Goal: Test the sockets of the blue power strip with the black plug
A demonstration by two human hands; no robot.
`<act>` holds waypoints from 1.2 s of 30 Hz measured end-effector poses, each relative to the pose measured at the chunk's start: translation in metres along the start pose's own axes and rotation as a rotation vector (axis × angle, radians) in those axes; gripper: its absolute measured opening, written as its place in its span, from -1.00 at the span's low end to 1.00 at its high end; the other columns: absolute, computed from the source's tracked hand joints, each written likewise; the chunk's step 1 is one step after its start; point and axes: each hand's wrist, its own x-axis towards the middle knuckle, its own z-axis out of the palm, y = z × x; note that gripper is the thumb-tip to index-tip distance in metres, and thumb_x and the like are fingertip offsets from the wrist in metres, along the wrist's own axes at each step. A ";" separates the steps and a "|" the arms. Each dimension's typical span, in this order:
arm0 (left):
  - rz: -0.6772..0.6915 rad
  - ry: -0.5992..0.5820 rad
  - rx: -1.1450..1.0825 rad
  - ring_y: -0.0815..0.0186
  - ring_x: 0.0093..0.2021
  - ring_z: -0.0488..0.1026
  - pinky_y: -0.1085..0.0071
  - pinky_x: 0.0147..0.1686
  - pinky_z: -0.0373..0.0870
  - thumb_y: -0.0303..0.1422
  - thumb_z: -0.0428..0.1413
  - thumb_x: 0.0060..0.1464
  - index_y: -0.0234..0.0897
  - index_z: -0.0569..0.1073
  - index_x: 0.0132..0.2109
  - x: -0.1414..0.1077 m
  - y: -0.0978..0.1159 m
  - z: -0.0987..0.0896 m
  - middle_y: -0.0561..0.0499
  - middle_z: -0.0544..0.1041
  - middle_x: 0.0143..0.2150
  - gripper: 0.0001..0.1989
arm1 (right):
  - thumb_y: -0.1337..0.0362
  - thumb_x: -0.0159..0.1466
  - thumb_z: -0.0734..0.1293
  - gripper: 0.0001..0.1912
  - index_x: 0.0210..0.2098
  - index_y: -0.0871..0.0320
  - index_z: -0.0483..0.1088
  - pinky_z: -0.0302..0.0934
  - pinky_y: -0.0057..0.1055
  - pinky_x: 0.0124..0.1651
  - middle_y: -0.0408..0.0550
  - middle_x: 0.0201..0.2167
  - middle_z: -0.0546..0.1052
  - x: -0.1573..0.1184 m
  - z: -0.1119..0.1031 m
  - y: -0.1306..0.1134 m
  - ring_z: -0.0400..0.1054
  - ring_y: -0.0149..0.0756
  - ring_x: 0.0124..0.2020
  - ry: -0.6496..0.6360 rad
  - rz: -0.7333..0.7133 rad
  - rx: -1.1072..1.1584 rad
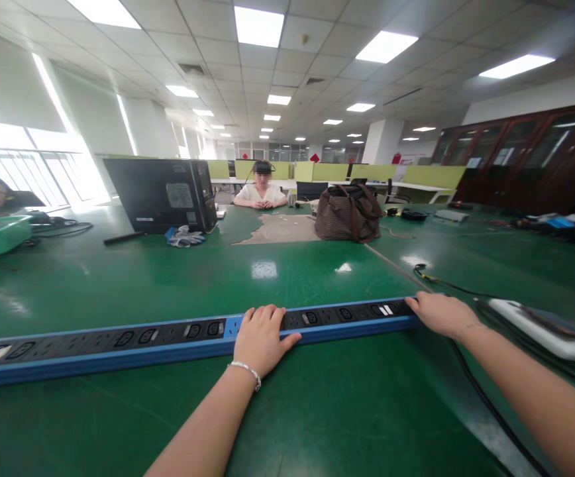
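Observation:
A long blue power strip (168, 334) with black sockets lies across the green table (168, 411), running out of view at the left edge. My left hand (262, 338) grips it near the middle, fingers over the top and thumb along the near side. Its right end is held in my right hand (439, 311), whose fingers wrap round the end and are partly hidden behind it. A black cable (476, 391) runs from below my right hand toward the bottom right.
A computer case (161, 195) and gloves (184, 236) stand beyond the strip. A brown bag (348, 213) is at centre right, a green basket (2, 235) at far left. A white device (540, 328) with cables lies right. A person (261, 192) sits opposite.

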 end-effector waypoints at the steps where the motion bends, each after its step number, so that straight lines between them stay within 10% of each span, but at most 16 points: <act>1: -0.002 -0.003 0.001 0.16 0.01 0.30 0.15 0.08 0.07 0.01 -0.07 0.05 -0.22 0.34 0.02 0.000 0.000 0.000 -0.09 0.41 -0.02 -0.49 | 0.04 0.26 -0.01 -0.50 -0.29 0.25 0.40 0.17 -0.10 -0.15 0.25 -0.25 0.50 0.001 0.000 0.000 0.40 0.01 -0.21 -0.016 -0.005 -0.019; 8: -0.004 -0.007 0.005 0.16 0.01 0.29 0.15 0.08 0.07 0.01 -0.06 0.04 -0.22 0.33 0.03 0.001 -0.001 0.001 -0.09 0.41 -0.02 -0.48 | 0.04 0.26 -0.06 -0.47 -0.28 0.26 0.38 0.17 -0.12 -0.18 0.26 -0.23 0.49 0.004 -0.004 0.005 0.38 0.06 -0.19 -0.070 -0.005 -0.020; 21: 0.001 -0.027 0.030 0.15 0.01 0.31 0.16 0.07 0.09 -0.01 -0.06 0.05 -0.23 0.35 0.02 0.001 0.001 -0.005 -0.09 0.42 -0.02 -0.50 | 0.03 0.25 0.03 -0.60 -0.29 0.20 0.31 0.22 -0.39 -0.27 0.09 -0.28 0.53 0.002 0.003 0.048 0.42 -0.24 -0.34 -0.007 0.215 0.681; 36: 0.010 -0.016 0.035 0.16 0.00 0.32 0.16 0.06 0.11 -0.02 -0.05 0.05 -0.25 0.35 0.01 0.001 0.001 -0.005 -0.09 0.43 -0.02 -0.50 | 0.06 0.25 -0.02 -0.52 -0.04 0.18 0.27 0.16 -0.31 -0.26 0.15 -0.23 0.48 -0.010 -0.022 0.043 0.37 -0.07 -0.23 0.188 0.288 0.328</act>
